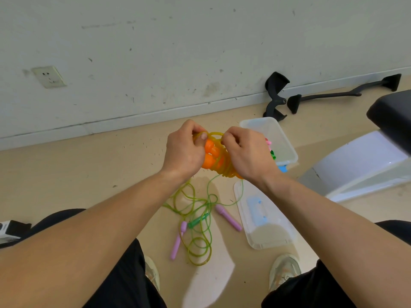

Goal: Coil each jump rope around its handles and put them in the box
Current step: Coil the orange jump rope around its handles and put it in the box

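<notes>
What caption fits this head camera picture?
Left hand and right hand grip a yellow cord coiled around orange handles, above loose ropes on the floor near a clear box.

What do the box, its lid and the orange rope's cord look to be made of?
Box: translucent, slightly frosted plastic; the floor shows through its walls. Lid: the same cloudy plastic, with a pale blue inset. Orange rope's cord: probably soft vinyl or similar, glossy and see-through, bending into tight loops.

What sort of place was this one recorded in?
Likely a plain indoor room, perhaps an office or workroom: a scuffed white wall with a socket, a bare beige floor, and loose black chair parts on it.
</notes>
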Tool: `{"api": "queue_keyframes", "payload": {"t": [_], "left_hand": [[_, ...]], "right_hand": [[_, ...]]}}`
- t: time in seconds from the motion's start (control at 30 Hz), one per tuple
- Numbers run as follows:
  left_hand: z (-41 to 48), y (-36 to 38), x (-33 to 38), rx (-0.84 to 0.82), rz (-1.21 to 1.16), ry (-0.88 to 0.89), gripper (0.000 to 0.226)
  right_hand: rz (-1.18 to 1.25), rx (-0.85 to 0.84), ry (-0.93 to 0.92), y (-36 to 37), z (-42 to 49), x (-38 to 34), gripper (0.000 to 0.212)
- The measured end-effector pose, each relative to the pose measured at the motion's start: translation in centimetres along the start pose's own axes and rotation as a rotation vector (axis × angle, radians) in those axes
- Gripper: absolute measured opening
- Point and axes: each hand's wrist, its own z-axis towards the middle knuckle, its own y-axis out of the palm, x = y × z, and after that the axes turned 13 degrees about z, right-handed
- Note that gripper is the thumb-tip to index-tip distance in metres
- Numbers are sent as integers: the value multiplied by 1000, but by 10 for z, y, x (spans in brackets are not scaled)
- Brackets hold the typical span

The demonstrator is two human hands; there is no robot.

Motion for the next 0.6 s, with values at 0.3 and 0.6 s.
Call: {"api": "queue_keyframes", "payload": {"t": [0.3,0.6], "left_hand": [[-3,0,-1,13,20,33,5],[-1,-1,-4,-3,-24,-7,3]], "right_hand": [[104,-27,84,3,1,2,39],[268,32,232,6,4,0,19]]}}
